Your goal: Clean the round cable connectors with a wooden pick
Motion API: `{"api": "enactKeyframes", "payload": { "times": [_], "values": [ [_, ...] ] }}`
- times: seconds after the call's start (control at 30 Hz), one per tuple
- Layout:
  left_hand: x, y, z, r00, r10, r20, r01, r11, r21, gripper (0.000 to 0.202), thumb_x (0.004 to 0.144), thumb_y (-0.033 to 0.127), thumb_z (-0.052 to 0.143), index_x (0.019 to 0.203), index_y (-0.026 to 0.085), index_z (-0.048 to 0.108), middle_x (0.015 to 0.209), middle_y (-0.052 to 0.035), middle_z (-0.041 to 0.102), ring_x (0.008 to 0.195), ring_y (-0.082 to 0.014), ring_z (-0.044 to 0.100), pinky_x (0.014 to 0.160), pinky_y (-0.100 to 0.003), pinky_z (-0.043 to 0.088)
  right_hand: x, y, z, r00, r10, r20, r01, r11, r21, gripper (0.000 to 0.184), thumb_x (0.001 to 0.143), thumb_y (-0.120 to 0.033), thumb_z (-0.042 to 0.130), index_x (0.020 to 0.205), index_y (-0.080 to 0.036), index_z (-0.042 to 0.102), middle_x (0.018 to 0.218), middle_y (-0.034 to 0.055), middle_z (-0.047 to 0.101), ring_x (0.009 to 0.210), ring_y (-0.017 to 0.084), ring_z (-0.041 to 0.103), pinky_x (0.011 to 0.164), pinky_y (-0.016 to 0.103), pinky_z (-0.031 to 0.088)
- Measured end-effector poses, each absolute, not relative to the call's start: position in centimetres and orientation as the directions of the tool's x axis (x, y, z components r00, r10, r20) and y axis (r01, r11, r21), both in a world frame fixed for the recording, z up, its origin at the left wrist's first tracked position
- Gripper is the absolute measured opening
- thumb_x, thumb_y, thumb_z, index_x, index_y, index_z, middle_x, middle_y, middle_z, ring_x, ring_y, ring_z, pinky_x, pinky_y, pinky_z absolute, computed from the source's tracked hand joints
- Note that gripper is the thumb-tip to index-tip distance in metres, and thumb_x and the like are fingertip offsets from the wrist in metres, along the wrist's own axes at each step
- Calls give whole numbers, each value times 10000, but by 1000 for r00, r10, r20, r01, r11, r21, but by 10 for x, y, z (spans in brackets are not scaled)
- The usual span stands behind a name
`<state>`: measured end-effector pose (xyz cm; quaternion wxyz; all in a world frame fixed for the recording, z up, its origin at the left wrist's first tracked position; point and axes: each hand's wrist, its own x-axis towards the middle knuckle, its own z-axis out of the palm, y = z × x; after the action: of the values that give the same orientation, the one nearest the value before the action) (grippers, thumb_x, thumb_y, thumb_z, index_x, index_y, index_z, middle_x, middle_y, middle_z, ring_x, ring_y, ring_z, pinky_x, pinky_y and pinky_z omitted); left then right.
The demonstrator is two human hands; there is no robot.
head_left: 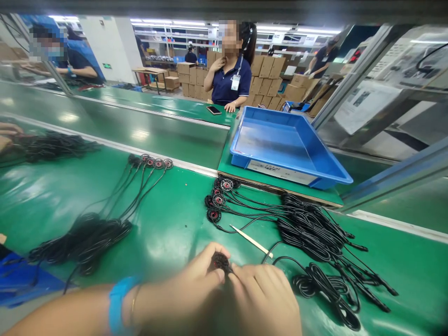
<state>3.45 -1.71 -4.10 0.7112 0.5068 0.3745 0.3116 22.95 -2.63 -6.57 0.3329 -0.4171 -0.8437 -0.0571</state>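
Both my hands meet at the bottom centre over the green bench (168,233). My left hand (185,289), with a blue wristband, and my right hand (262,294) pinch a small round black disc part (221,262) between their fingertips; a black cable runs from it to the right. Just beyond lies a thin pale stick (251,241). Several similar discs with red centres (219,199) lie in a row ahead, their cables ending in a black coiled bundle (315,228).
A second group of discs (154,162) with a cable bundle (84,238) lies at left. A blue plastic tray (287,144) stands on a raised board ahead right. A person in a dark polo stands behind the conveyor near a phone (213,110). Another person's hand (7,133) shows at far left.
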Motion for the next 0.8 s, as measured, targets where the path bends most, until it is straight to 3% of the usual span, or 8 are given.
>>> {"api": "enactKeyframes", "payload": {
  "times": [0.27,0.8],
  "values": [
    [34,-15,-30,504,838,-208,99,183,978,203,928,234,494,1119,203,433,988,-19,513,938,-175,492,872,-327,410,228,-22,-54,-451,617,645,645,725,-243,153,900,-155,534,949,-215,665,765,-4,671,682,132,580,868,382,353],
    [34,-15,-32,485,861,-152,217,50,975,139,923,195,455,1062,199,447,961,-21,498,918,-184,475,891,-339,411,225,-20,-51,-381,696,609,587,691,-422,114,908,-164,546,914,-196,654,744,-12,648,663,123,563,798,344,336]
  ]
}}
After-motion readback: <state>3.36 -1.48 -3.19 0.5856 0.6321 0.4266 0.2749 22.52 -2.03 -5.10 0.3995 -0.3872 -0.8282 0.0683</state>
